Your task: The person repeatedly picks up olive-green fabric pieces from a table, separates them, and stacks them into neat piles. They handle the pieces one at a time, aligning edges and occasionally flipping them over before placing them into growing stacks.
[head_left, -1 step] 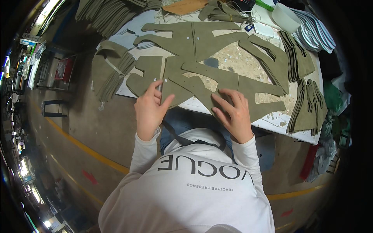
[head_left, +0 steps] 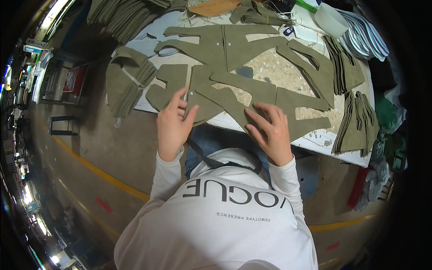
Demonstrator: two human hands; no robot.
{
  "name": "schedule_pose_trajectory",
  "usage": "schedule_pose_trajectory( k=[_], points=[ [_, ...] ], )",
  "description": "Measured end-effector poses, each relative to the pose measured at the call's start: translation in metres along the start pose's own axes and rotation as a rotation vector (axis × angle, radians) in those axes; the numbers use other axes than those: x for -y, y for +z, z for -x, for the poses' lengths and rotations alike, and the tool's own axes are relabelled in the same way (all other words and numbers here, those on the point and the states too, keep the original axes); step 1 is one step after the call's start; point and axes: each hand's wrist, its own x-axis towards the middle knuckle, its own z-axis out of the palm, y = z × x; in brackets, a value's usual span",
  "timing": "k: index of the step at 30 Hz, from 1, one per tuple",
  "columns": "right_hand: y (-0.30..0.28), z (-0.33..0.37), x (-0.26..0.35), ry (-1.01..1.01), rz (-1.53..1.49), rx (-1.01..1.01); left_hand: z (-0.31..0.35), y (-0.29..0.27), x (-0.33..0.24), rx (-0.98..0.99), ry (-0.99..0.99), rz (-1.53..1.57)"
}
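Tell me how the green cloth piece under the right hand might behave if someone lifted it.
The green cloth piece under the right hand looks thin, so it is probably light and floppy. Its narrow ends would likely droop when lifted. Lying flat on the table, it seems unlikely to roll.

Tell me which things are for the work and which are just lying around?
Probably the work:
- flat olive pieces, by the left hand and under the right hand's fingers
- matching olive stacks

Probably just lying around:
- orange sheet
- white round thing
- pale stack
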Motion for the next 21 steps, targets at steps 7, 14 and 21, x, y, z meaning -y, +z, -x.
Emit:
schedule_pose_trajectory(
  k=[7,14,21],
  points=[
    [-0.013,0.007,0.009,0.107,-0.344,-0.157,-0.012,-0.051,-0.019,-0.027,0.087,0.585],
    [-0.010,0.002,0.041,0.387,-1.600,0.166,0.032,-0.023,-0.050,0.162,0.181,0.988],
    [-0.035,-0.010,0.023,0.422,-1.059,-0.396,0.021,-0.012,-0.025,0.318,0.440,0.290]
  ],
)
